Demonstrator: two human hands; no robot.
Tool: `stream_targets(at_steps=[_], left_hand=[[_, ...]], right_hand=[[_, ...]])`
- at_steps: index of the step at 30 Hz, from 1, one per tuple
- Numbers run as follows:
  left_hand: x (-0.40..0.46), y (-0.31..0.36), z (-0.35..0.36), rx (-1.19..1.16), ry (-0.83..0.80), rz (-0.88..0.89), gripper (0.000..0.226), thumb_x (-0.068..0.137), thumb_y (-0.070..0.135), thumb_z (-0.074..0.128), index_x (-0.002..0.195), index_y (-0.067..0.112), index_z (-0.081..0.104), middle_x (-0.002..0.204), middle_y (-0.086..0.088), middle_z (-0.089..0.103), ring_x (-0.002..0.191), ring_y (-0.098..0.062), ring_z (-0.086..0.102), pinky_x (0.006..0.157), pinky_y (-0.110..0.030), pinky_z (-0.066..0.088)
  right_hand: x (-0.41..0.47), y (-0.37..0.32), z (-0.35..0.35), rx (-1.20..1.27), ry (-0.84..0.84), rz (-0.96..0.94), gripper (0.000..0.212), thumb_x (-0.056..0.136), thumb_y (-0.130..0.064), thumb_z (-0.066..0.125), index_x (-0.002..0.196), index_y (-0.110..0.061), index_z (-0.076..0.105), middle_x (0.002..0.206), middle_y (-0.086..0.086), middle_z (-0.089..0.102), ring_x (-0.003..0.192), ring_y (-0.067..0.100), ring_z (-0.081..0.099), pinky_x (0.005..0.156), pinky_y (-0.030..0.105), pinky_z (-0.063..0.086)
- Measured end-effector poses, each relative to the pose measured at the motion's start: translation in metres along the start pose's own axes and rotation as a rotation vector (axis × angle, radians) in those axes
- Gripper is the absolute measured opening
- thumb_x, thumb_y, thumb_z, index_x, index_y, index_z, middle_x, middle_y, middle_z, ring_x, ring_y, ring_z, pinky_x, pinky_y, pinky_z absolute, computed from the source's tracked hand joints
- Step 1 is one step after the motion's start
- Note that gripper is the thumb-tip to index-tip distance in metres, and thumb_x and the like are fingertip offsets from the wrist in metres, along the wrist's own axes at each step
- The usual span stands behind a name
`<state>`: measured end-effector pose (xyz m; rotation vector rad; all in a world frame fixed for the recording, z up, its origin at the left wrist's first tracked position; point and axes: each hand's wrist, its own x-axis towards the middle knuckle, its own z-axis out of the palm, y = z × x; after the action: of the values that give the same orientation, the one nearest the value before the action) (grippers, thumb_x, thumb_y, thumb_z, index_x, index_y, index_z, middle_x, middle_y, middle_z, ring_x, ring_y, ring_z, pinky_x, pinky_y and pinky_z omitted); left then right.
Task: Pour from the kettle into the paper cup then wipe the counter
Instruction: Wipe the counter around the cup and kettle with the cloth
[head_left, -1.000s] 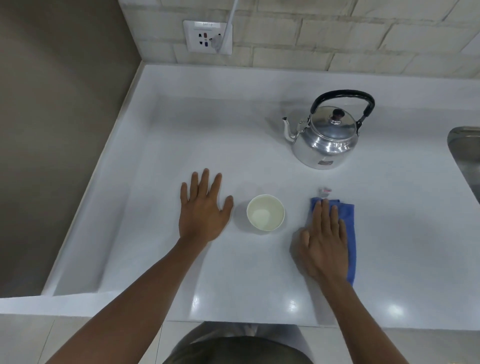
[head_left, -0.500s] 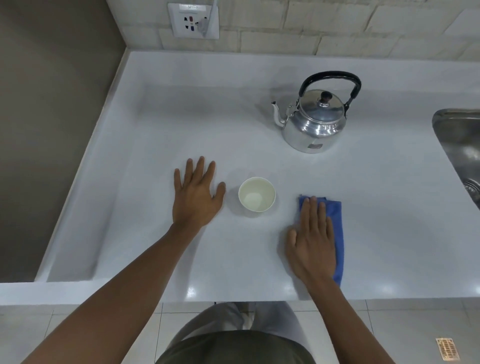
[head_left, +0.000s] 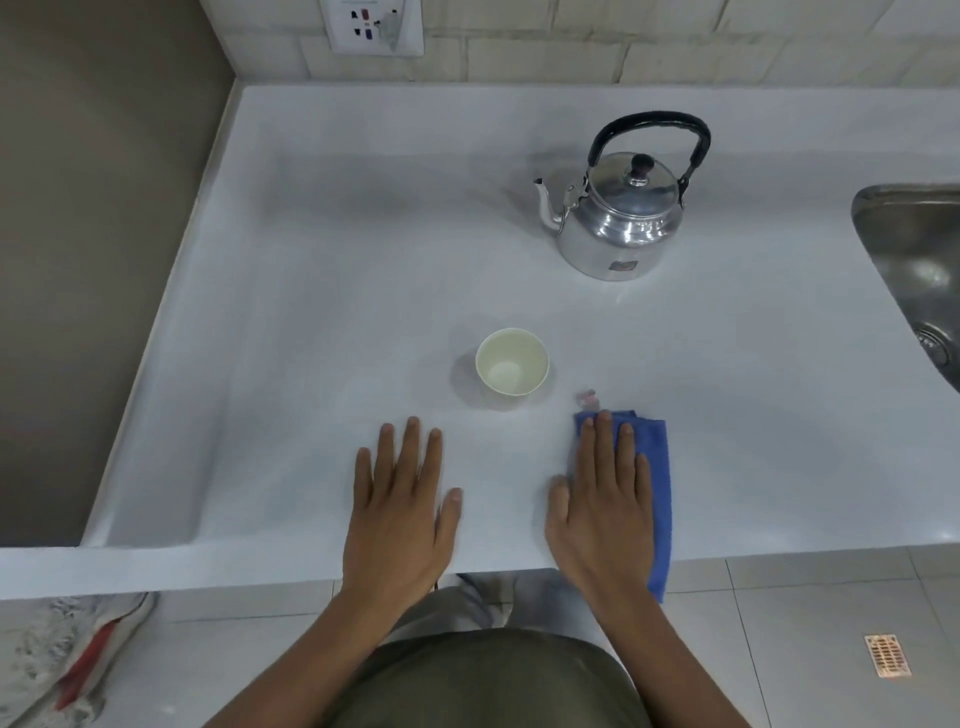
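Observation:
A shiny metal kettle (head_left: 621, 221) with a black handle stands upright at the back right of the white counter (head_left: 322, 322), spout pointing left. A pale paper cup (head_left: 511, 361) stands upright in the middle, in front of the kettle. My left hand (head_left: 400, 506) lies flat on the counter near its front edge, fingers spread, holding nothing, below and left of the cup. My right hand (head_left: 602, 506) rests flat with fingers apart on a folded blue cloth (head_left: 657, 483), which hangs slightly over the front edge.
A steel sink (head_left: 919, 260) is set into the counter at the right. A wall socket (head_left: 371, 23) with a plug sits on the tiled back wall. A brown wall borders the left side. A small pinkish scrap (head_left: 587, 397) lies beside the cloth.
Both hands have drawn back toward the counter's front edge, away from the cup. The cloth came back with my right hand. The camera has tilted further down.

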<state>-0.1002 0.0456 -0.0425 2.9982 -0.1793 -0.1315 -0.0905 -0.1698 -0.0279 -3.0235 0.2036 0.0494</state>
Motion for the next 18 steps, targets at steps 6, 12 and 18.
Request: stream_targets(at_steps=[6,12,18], left_hand=[[0.002,-0.002,-0.001,0.024,-0.038,-0.002,0.074,0.101,0.062,0.016,0.160,0.018,0.026,0.169,-0.011,0.016,0.155,-0.037,0.015,0.122,-0.060,0.025],[-0.002,-0.002,-0.006,-0.007,-0.034,-0.010,0.073,0.102,0.062,0.012,0.161,0.020,0.024,0.170,-0.008,0.015,0.156,-0.034,0.014,0.123,-0.058,0.025],[0.001,-0.002,-0.005,-0.029,-0.044,-0.016,0.074,0.101,0.064,0.015,0.160,0.020,0.028,0.169,-0.009,0.019,0.155,-0.036,0.018,0.121,-0.059,0.027]], right_hand=[[-0.030,0.001,0.007,0.008,-0.038,-0.247,0.066,0.093,-0.037,0.034,0.153,-0.009,0.034,0.160,0.008,0.029,0.147,0.028,0.027,0.117,0.047,0.029],[-0.001,0.026,0.000,0.003,-0.014,-0.097,0.064,0.098,-0.038,0.021,0.156,-0.010,0.023,0.163,0.005,0.021,0.151,0.024,0.016,0.122,0.046,0.021],[-0.014,-0.022,0.005,0.030,-0.032,-0.117,0.069,0.097,-0.044,0.026,0.157,-0.010,0.022,0.164,0.008,0.017,0.151,0.029,0.016,0.121,0.045,0.019]])
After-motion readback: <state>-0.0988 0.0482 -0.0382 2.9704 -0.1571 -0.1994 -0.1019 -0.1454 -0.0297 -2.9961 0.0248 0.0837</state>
